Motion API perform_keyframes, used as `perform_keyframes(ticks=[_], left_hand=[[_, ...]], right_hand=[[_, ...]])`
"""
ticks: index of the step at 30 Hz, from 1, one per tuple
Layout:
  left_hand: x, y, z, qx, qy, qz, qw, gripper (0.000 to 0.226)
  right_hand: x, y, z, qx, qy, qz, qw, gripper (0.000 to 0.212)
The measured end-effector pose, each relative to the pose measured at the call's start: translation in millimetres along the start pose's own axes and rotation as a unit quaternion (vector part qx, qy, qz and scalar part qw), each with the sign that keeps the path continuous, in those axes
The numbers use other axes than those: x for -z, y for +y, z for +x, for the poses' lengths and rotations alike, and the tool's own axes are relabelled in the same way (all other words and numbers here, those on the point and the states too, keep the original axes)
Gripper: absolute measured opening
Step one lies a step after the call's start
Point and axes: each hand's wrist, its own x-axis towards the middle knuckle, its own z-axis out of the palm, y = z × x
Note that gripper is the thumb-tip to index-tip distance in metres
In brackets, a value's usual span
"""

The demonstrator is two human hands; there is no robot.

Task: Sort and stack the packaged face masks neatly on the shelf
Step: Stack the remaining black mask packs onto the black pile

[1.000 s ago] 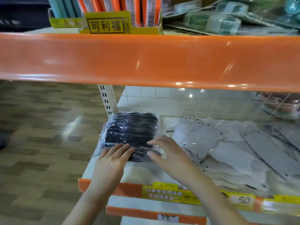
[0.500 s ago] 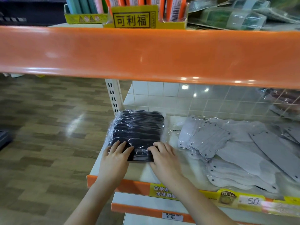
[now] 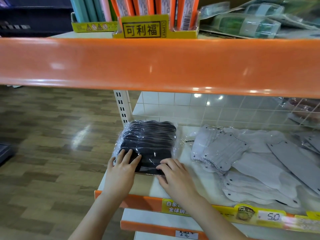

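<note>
Pack of black masks (image 3: 149, 144) lies flat at the left end of the shelf (image 3: 143, 187), near the upright post. Left hand (image 3: 121, 172) rests on its near left corner, fingers straight and spread. Right hand (image 3: 174, 175) presses the near right edge, fingers slightly bent, flat. Loose grey masks (image 3: 251, 161) lie scattered just right of it.

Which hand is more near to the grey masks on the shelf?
Right. The right hand rests at the black pack's near right corner, beside the grey masks; the left hand lies on its far-left side.
</note>
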Motion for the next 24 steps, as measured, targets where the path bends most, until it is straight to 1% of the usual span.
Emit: perform_keyframes(ticks=[2, 5, 7, 8, 9, 11, 15, 18, 20, 22, 24], left_hand=[[2.6, 2.4, -0.4, -0.006, 0.005, -0.005, 1.000, 0.071], [4.7, 11.0, -1.4, -0.041, 0.022, -0.025, 0.999, 0.070], [4.9, 19.8, -0.7, -0.058, 0.023, -0.031, 0.998, 0.061], [4.6, 23.8, -0.4, -0.060, 0.025, -0.024, 0.998, 0.051], [4.4, 26.9, 0.0, -0.058, 0.022, -0.016, 0.998, 0.043], [3.0, 30.8, 0.1, -0.051, 0.011, -0.017, 0.999, 0.047], [1.0, 39.0, -2.7, -0.034, 0.039, -0.022, 0.998, 0.044], [5.2, 54.6, -0.2, -0.017, 0.048, -0.045, 0.998, 0.038], [9.1, 69.4, 3.9, -0.020, 0.057, -0.070, 0.996, 0.035], [14.1, 87.2, 10.1, -0.037, 0.070, -0.095, 0.992, 0.033], [15.9, 105.5, 15.6, -0.053, 0.089, -0.117, 0.988, 0.033]], right_hand=[[0.0, -0.5, 0.2, -0.005, -0.006, 0.001, 1.000, 0.021], [-0.5, -1.9, 0.3, -0.001, -0.015, 0.006, 1.000, 0.028], [-1.2, -2.0, -0.2, 0.002, -0.017, 0.013, 1.000, 0.028], [-1.7, -2.0, -0.4, 0.003, -0.018, 0.017, 1.000, 0.028], [-1.9, -1.8, -0.5, 0.003, -0.018, 0.019, 1.000, 0.028], [-1.7, -1.7, -0.6, 0.003, -0.021, 0.020, 1.000, 0.027], [3.3, -3.6, 0.0, 0.004, -0.019, 0.042, 0.999, 0.027], [11.4, -3.3, 1.8, -0.024, -0.012, 0.066, 0.997, 0.028], [20.1, 2.6, 2.1, -0.051, -0.004, 0.065, 0.997, 0.030], [34.4, 14.0, 2.0, -0.070, -0.005, 0.044, 0.997, 0.032], [47.2, 31.9, -1.2, -0.091, -0.016, 0.009, 0.996, 0.028]])
